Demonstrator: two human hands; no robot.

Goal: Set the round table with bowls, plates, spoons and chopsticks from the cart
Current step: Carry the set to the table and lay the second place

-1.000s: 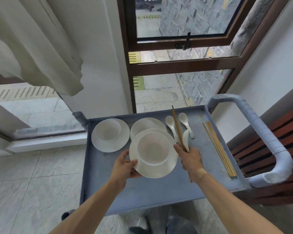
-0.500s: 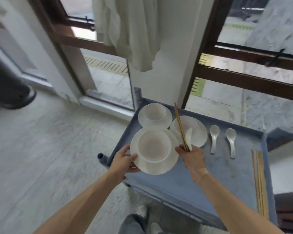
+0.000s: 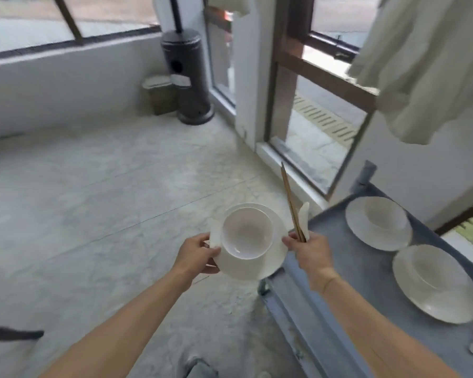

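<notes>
My left hand [image 3: 196, 255] grips the left rim of a white plate [image 3: 268, 266] that carries a white bowl [image 3: 247, 233]. The set is held in the air over the floor, just left of the cart. My right hand [image 3: 309, 248] touches the plate's right rim and clasps a pair of brown chopsticks [image 3: 290, 197] and a white spoon [image 3: 303, 216], both pointing up. On the blue-grey cart [image 3: 347, 290] at the right sit two more white plates, each with a bowl: one at the back [image 3: 377, 222], one nearer [image 3: 434, 282]. The round table is out of view.
Pale stone floor [image 3: 93, 192] spreads to the left and ahead. A dark patio heater [image 3: 186, 77] and a small bin [image 3: 160, 95] stand by the far wall. Brown-framed glass doors [image 3: 311, 110] and a hanging white curtain [image 3: 426, 66] are behind the cart.
The view has swung left, away from the cart. Both hands have carried the plate with bowl, chopsticks and spoon off the cart top and out over the floor.
</notes>
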